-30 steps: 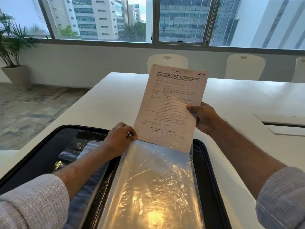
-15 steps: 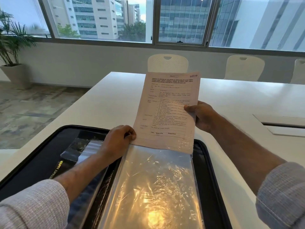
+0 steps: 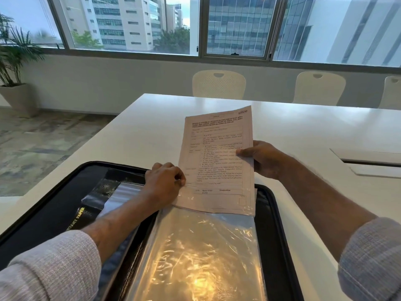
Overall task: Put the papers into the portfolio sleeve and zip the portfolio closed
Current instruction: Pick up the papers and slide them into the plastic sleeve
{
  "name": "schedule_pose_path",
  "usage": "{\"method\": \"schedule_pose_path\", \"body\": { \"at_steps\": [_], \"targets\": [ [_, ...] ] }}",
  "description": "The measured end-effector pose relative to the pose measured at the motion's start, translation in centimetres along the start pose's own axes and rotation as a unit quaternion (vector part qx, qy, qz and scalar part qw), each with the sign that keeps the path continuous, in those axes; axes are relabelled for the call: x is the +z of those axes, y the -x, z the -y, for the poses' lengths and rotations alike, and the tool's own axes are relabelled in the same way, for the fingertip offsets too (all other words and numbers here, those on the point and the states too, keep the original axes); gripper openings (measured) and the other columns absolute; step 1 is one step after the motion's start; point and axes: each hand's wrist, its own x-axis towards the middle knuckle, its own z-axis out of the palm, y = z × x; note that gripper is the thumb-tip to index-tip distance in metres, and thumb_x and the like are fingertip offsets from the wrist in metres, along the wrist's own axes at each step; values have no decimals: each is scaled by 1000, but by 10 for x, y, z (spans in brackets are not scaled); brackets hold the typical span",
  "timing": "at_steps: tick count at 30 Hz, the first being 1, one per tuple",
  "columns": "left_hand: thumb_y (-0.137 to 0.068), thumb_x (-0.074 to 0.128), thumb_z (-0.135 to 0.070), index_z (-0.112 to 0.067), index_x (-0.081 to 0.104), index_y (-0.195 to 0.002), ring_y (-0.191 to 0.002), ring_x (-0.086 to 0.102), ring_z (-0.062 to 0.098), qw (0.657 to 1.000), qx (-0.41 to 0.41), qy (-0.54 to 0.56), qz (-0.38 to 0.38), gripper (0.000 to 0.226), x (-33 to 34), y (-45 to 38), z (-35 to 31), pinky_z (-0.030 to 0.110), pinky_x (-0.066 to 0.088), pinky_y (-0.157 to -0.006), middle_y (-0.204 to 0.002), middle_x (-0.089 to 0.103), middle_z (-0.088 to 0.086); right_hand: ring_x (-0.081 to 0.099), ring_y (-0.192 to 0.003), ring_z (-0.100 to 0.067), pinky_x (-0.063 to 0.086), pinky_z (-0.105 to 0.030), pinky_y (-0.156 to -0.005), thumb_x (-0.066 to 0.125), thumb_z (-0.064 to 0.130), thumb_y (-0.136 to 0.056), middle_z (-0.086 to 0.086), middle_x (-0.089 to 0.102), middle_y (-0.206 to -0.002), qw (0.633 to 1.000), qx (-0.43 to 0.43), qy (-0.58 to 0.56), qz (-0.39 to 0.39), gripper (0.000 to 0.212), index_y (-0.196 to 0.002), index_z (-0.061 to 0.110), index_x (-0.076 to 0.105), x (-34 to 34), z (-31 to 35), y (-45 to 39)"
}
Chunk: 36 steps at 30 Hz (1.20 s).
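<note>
His left hand point(image 3: 167, 181) pinches the sleeve point(image 3: 201, 253) mouth open; his right hand point(image 3: 260, 159) grips the papers point(image 3: 219, 153), bottom edge just inside the open portfolio point(image 3: 54, 209). Next, I'd say: slide them down squarely.

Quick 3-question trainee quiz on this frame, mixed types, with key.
1. True or false: the paper is fully inside the plastic sleeve.
2. Which hand holds the paper's right edge? A) left hand B) right hand
3. Fill in: the portfolio lies ____ on the table.

Key: 1 false, only its bottom edge is in; 2 B; 3 open (unzipped).
</note>
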Motion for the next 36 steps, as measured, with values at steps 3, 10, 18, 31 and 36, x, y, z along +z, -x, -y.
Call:
{"method": "schedule_pose_path", "body": {
  "at_steps": [3,10,18,31,36],
  "targets": [
    [-92,59,-45,-38,65,-100,-103,42,11,998,44,28,37,12,1,3,-13,35,25,-87,-105,57,-20,63,-108,-39,51,-59,-91,54,-6,-92,-18,63,-124,1000,-4,5,-4,37,-128,2,52,-2,-6,2],
    [-87,70,-36,-41,61,-73,-92,60,9,979,113,139,99,17,2,1,-70,44,43,-98,-81,62,-28,65,-106,-39,53,-58,-88,53,-5,-92,-18,64,-122,1000,-3,-9,-14,35,-126,4,52,-1,-13,4],
    [-86,69,-21,-33,64,-71,-85,64,16,979,61,192,-17,20,12,-8,-83,37,55,-84,-96,75,-5,69,-99,-35,61,-42,-67,59,-6,-88,-16,70,-114,999,34,22,13,34,-120,7,57,-13,-26,9],
    [-85,75,-30,-33,72,-79,-72,63,1,952,113,247,142,7,25,-3,-108,13,43,-66,-78,67,-18,70,-94,-36,58,-51,-81,57,-2,-91,-19,69,-111,999,2,21,-45,28,-119,0,58,-4,-25,4],
    [-85,73,-33,-35,68,-70,-68,65,0,957,88,270,56,16,28,-11,-115,2,41,-51,-74,67,-17,70,-86,-38,56,-48,-79,59,-1,-89,-21,70,-101,989,53,105,89,18,-105,0,64,-4,-25,15]
  ]
}}
